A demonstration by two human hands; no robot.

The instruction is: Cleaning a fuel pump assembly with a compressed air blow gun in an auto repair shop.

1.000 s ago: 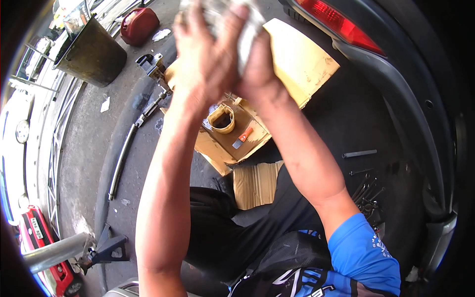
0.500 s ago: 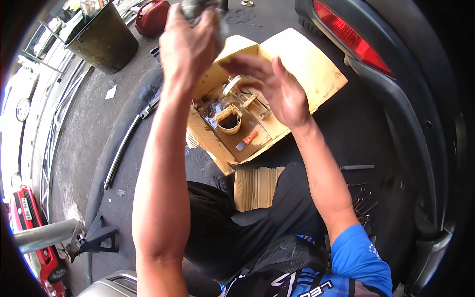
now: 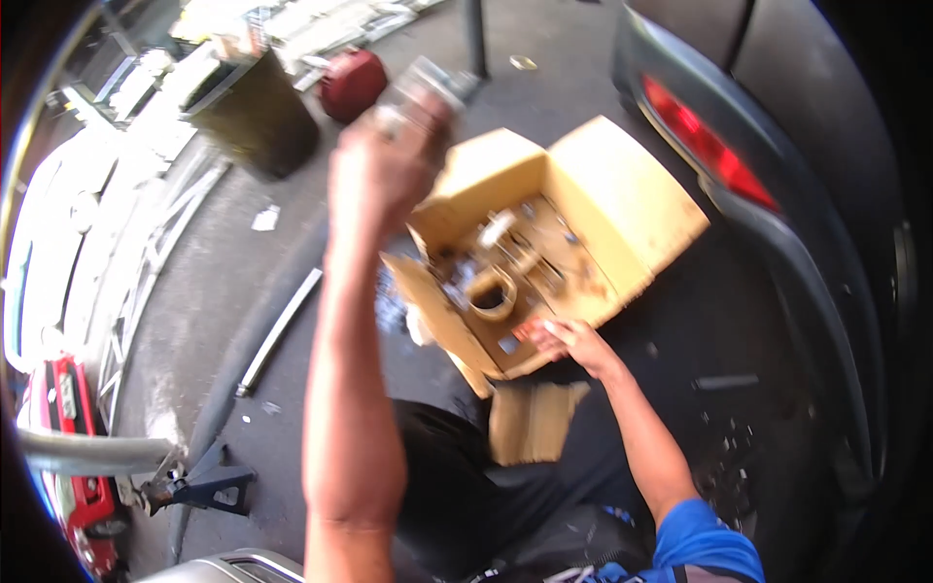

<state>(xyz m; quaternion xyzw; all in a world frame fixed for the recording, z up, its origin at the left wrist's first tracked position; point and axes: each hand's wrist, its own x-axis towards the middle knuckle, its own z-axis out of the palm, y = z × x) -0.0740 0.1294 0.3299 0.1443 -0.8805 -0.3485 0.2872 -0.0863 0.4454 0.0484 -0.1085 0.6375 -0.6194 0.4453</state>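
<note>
Raised above the far left of the box, my left hand [image 3: 384, 170] is closed round a greyish, partly see-through thing [image 3: 426, 85]; blur hides its exact kind. My right hand [image 3: 580, 347] is down at the near edge of the open cardboard box [image 3: 671, 219]. Its thumb and fingers are closed at the orange handle of a scraper [image 3: 508, 344], whose flat blade points left. Beyond it in the box stand a round tan cup-like part [image 3: 493, 299] with a dark inside and a white-topped part with rods [image 3: 498, 228].
A folded cardboard piece [image 3: 530, 423] lies between my legs. At right stands a car bumper with a red tail light [image 3: 714, 146]; loose tools [image 3: 729, 381] lie below it. A jack stand [image 3: 209, 486], a metal bar [image 3: 280, 332], a dark bin [image 3: 255, 117] and a red container [image 3: 352, 85] are at left.
My right hand has dropped from beside the raised left hand to the scraper in the box and closed at its handle. My left hand stays raised with the greyish thing. The view has shifted.
</note>
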